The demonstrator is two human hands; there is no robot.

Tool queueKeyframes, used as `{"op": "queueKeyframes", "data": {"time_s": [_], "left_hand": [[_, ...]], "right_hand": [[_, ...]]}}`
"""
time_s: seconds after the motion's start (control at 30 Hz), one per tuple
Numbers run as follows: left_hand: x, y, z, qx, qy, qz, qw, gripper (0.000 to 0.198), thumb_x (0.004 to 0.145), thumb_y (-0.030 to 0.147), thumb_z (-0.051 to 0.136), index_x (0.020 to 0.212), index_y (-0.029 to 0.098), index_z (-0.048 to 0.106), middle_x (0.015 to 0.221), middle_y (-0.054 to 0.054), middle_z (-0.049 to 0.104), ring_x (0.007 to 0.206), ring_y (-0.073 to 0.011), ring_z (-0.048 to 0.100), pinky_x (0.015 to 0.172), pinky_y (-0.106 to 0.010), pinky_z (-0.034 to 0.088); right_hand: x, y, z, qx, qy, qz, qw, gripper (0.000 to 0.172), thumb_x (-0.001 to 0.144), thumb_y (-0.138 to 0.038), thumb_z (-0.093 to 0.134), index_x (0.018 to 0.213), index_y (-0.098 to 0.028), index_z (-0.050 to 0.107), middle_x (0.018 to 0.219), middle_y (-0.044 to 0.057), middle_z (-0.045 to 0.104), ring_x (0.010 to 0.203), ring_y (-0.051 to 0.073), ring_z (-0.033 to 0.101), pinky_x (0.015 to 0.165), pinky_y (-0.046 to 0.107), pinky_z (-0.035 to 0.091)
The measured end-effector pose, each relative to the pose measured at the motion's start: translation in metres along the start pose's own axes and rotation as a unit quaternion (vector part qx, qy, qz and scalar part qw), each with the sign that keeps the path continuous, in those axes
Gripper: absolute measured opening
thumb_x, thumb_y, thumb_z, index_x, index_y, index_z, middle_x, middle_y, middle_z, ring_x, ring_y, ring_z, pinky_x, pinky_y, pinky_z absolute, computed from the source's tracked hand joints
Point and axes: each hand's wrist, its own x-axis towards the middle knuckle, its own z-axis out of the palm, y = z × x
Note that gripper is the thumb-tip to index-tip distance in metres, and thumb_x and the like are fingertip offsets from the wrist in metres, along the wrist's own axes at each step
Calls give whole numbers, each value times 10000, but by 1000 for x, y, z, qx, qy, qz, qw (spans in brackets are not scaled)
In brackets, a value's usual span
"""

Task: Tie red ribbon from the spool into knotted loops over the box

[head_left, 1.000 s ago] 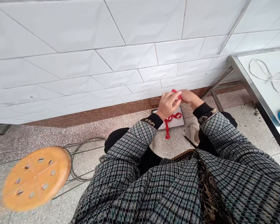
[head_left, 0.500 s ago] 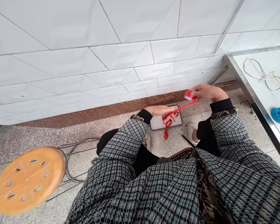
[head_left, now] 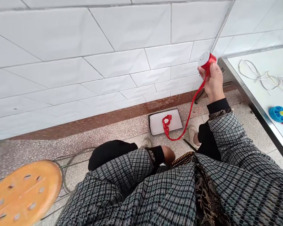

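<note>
My right hand (head_left: 214, 78) holds up a spool of red ribbon (head_left: 211, 60), its fingers wrapped round the roll and one white end facing out. From the spool a length of red ribbon (head_left: 191, 110) hangs in a curve to the floor. Its loose end lies coiled in a shallow white-lined box (head_left: 175, 118) on the floor in front of my feet. Close to my lap is my left hand (head_left: 168, 155), seen from the back and wrist, with its fingers hidden from view.
An orange round stool (head_left: 25, 191) with holes stands at the left, on wire legs. At right, a metal-edged white table (head_left: 261, 100) carries white cords (head_left: 265, 77) and a blue spool with a yellow core (head_left: 279, 114). A white tiled wall (head_left: 132, 37) rises in front.
My right hand has lifted the spool up, away from the box. My left hand has let go of the ribbon and drawn back to my lap. The ribbon now hangs slack.
</note>
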Motion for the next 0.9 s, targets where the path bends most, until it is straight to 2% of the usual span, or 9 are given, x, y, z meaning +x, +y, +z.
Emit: {"op": "queueKeyframes", "data": {"time_s": [0.03, 0.07, 0.13, 0.2, 0.27, 0.37, 0.5, 0.63, 0.9], "left_hand": [[9, -10, -12, -29, -50, 36, 998, 304, 742, 256, 799, 476, 227, 656, 478, 10, 604, 451, -158, 574, 501, -264, 522], [20, -23, -28, -71, -54, 73, 993, 198, 759, 244, 788, 576, 220, 716, 574, 7, 687, 532, -156, 639, 582, -254, 555], [45, -48, -64, -200, 69, 80, 974, 151, 886, 223, 644, 896, 213, 794, 906, -33, 811, 835, -170, 749, 848, -286, 596], [67, -66, -96, -391, 268, 83, 877, 296, 934, 238, 566, 1167, 190, 742, 1199, -93, 789, 1107, -209, 737, 1028, -371, 560], [83, -74, -117, -513, 344, 139, 774, 406, 900, 312, 659, 1294, 217, 679, 1372, -98, 725, 1300, -253, 663, 1132, -438, 503], [93, -70, -129, -620, 340, 206, 677, 418, 858, 449, 745, 1219, 241, 710, 1345, -75, 737, 1343, -286, 633, 1184, -491, 459], [101, -63, -131, -701, 312, 226, 600, 375, 835, 535, 786, 1050, 229, 758, 1192, -57, 776, 1217, -263, 683, 1142, -474, 491], [108, -68, -133, -718, 321, 217, 578, 396, 770, 555, 869, 953, 226, 743, 1030, -32, 774, 1043, -211, 713, 1026, -411, 546], [111, -61, -129, -705, 321, 204, 598, 462, 689, 568, 932, 895, 202, 738, 873, -10, 740, 818, -138, 669, 827, -300, 554]], "right_hand": [[-6, 3, 7, 7, -44, -13, 999, 270, 974, -501, 634, 1069, -251, 673, 1100, 31, 752, 938, 176, 764, 1067, 399, 573], [-12, 6, 15, 2, -79, -18, 997, 280, 943, -516, 680, 1053, -259, 696, 1096, 29, 756, 971, 183, 751, 1069, 402, 574], [-27, 11, 33, -18, -127, -18, 992, 308, 929, -554, 699, 1021, -262, 728, 1062, 28, 760, 1046, 198, 728, 1064, 405, 573], [-43, 14, 52, -42, -175, -19, 984, 355, 921, -599, 698, 994, -256, 750, 1022, 21, 760, 1081, 205, 710, 1066, 411, 560], [-57, 17, 69, -77, -223, -17, 972, 403, 888, -635, 722, 979, -245, 767, 1016, 21, 761, 1083, 213, 692, 1077, 419, 541], [-67, 17, 86, -122, -258, -8, 958, 448, 868, -667, 724, 950, -229, 774, 1001, 28, 753, 1046, 219, 670, 1076, 426, 524], [-68, 15, 96, -125, -253, 9, 959, 439, 889, -660, 703, 914, -225, 757, 939, 21, 724, 1004, 215, 643, 1038, 413, 529], [-67, 19, 99, -84, -242, 37, 966, 422, 892, -643, 710, 850, -223, 720, 861, 9, 673, 967, 196, 625, 954, 352, 540], [-71, 26, 104, -41, -197, 94, 975, 372, 897, -569, 733, 811, -215, 660, 774, -15, 579, 805, 138, 561, 778, 268, 497]]}}
